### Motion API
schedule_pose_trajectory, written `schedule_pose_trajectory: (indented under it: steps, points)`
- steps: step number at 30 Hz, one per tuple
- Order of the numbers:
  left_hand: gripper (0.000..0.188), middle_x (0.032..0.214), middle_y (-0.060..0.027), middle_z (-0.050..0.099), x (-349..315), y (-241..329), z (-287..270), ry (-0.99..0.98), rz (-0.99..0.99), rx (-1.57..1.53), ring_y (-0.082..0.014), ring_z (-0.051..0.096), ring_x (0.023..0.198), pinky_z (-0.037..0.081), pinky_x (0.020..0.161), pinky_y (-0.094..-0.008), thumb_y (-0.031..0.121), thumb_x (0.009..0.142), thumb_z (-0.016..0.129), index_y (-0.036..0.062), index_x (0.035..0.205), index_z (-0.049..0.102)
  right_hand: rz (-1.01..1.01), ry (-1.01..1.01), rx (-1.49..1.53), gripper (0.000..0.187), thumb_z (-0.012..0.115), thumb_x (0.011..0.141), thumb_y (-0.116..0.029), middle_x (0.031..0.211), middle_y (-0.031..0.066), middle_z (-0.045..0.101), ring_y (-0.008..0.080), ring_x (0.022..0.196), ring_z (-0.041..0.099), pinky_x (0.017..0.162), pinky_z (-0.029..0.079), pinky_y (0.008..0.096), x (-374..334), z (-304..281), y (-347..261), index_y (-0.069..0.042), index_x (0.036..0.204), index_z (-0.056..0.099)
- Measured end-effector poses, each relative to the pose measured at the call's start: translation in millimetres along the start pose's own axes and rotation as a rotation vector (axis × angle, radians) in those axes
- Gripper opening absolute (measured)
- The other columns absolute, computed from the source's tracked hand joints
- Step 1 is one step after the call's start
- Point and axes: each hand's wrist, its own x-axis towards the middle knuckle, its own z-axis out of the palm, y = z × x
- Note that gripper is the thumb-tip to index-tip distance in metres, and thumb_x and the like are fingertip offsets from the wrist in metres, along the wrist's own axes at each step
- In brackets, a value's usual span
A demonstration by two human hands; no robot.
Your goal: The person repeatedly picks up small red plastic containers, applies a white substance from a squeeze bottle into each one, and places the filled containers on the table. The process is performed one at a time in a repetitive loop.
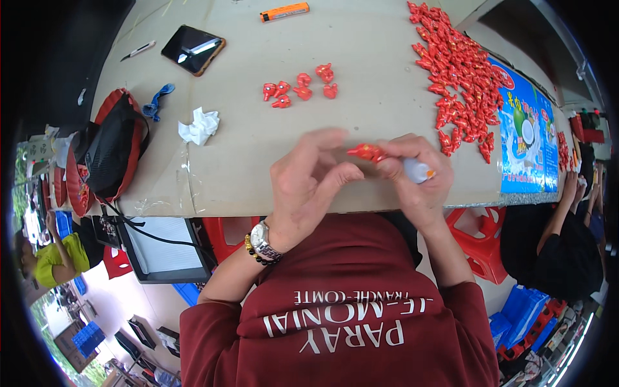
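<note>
My right hand (pixel 422 177) pinches a small red figurine piece (pixel 367 153) with gold marks between its thumb and fingers. Tucked in the same hand is a small whitish bottle (pixel 418 171) with an orange tip. To the left of the piece, my left hand (pixel 306 177) has its thumb and fingers apart and holds nothing; its fingers are slightly blurred. Beyond the hands, several similar red pieces (pixel 303 93) lie in a loose group. A large heap of red pieces (pixel 461 80) covers the table's right side.
On the table (pixel 245 174) lie an orange box-cutter-like object (pixel 284 12), a phone (pixel 193 49), a pen (pixel 138 50), a crumpled tissue (pixel 199 126) and a blue scrap (pixel 157 102). A black-and-red bag (pixel 119 148) sits left. A blue printed sheet (pixel 529 135) lies right. Other people work at both sides.
</note>
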Motion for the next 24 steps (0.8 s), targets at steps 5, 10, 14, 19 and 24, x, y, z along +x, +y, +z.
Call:
schedule_pose_trajectory:
  steps: [5,10,14,19,24]
  points:
    - [0.025,0.072,-0.0038,0.059,21.6,-12.6,-39.1,0.07,0.093,0.57,-0.0053,0.05,0.056,0.042,0.051,-0.0206,0.0,0.076,0.072,-0.0007,0.099,0.062,0.186,0.13,-0.447,0.014,0.067,0.08,0.0,0.082,0.01,0.066,0.0162,0.069,0.062,0.062,0.048,0.0274,17.9,-27.7,12.2,0.001,0.094,0.065]
    - [0.02,0.068,-0.0069,0.058,54.7,-7.9,-55.8,0.046,0.238,0.715,-0.0118,0.049,0.052,0.041,0.051,-0.0265,0.002,0.076,0.069,0.0022,0.096,0.066,0.103,0.128,-0.797,0.018,0.068,0.077,-0.001,0.089,0.0127,0.067,0.0242,0.075,0.065,0.069,0.05,0.0337,31.1,-37.2,15.1,0.0,0.095,0.064]
    - [0.013,0.072,-0.0081,0.059,75.1,-12.5,-54.7,-0.101,0.389,0.833,-0.0207,0.054,0.061,0.044,0.055,-0.0326,0.004,0.08,0.066,0.0057,0.093,0.068,0.082,0.17,-0.76,0.021,0.069,0.077,-0.002,0.093,0.0133,0.067,0.0249,0.081,0.065,0.072,0.05,0.0343,33.7,-38.1,10.2,-0.001,0.098,0.065]
    - [0.014,0.074,-0.0072,0.055,91.6,-16.8,-50.6,-0.288,0.417,1.003,-0.0252,0.054,0.072,0.045,0.059,-0.0378,0.008,0.08,0.066,0.0101,0.093,0.07,0.145,0.195,-0.643,0.027,0.069,0.076,-0.001,0.095,0.0117,0.067,0.0216,0.084,0.065,0.074,0.05,0.0322,28.9,-40.4,4.5,-0.002,0.103,0.066]
    - [0.016,0.075,-0.0077,0.054,92.0,-15.8,-50.9,-0.334,0.463,1.012,-0.0269,0.053,0.074,0.046,0.06,-0.0369,0.008,0.079,0.065,0.006,0.096,0.064,0.253,0.17,-0.419,0.032,0.066,0.075,0.003,0.087,0.0057,0.062,0.0152,0.077,0.06,0.073,0.047,0.0274,20.3,-39.9,3.0,-0.002,0.107,0.062]
